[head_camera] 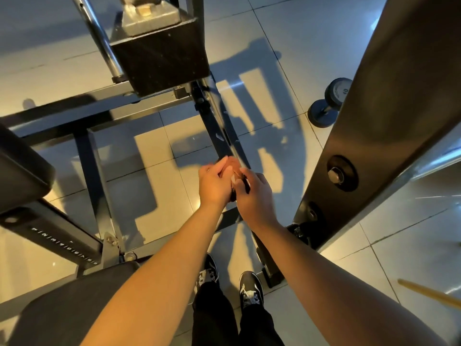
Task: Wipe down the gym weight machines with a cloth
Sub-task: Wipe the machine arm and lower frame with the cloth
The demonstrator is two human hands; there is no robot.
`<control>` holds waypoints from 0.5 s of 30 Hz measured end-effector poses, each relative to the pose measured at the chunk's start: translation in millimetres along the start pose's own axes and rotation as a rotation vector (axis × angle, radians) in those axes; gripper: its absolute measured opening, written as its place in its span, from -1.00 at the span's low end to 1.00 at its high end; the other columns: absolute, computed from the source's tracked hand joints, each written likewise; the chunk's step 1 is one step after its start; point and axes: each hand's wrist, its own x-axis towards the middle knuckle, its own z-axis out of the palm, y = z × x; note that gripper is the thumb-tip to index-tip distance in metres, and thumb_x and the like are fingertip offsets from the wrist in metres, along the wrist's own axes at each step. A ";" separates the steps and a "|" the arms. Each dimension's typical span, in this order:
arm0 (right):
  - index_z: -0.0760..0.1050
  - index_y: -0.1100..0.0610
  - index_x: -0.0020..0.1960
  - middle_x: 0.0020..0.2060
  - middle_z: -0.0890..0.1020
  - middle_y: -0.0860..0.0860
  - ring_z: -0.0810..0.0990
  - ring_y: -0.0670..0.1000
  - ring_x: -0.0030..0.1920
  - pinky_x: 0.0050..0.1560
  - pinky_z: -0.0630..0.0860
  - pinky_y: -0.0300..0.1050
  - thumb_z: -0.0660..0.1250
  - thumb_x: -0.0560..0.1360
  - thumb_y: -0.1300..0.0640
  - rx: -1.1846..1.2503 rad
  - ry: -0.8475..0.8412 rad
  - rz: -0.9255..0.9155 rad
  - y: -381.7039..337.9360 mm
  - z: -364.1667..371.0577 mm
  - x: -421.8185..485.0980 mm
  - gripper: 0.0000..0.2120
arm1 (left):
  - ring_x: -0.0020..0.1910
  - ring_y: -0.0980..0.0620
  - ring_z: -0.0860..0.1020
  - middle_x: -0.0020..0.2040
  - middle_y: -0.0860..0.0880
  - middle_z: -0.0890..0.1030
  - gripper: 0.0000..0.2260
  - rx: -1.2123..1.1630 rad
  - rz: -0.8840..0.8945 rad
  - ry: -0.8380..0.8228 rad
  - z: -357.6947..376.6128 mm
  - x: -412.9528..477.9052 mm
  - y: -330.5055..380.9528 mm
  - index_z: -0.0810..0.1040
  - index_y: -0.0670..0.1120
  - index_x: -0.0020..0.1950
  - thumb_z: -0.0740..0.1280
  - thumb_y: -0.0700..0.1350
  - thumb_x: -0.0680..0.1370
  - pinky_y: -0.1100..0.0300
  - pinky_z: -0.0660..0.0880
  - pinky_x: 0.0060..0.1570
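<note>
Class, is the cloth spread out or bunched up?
Bunched up: only a small wad of cloth shows between the left hand and right hand.

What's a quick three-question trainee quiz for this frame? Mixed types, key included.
1. True or false: the dumbbell lies on the seat pad.
2. Where do the left hand and right hand hold the small dark thing? A) over the weight stack B) together, at the slanted frame bar C) apart, one on each pad
3. What number is marked on the dumbbell?
Key: 1 false, it lies on the floor; 2 B; 3 10.
</note>
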 end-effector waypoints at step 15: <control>0.26 -0.06 0.21 -0.22 0.55 -0.07 0.60 -0.11 -0.23 -0.13 0.57 -0.15 0.40 0.47 0.15 0.451 -0.347 0.182 -64.3 -20.9 -32.5 -0.57 | -0.11 -0.03 0.66 -0.13 -0.07 0.73 -0.70 -0.412 -0.288 0.172 -69.5 -76.7 35.4 0.71 -0.07 -0.03 0.25 0.05 0.65 0.05 0.57 -0.08</control>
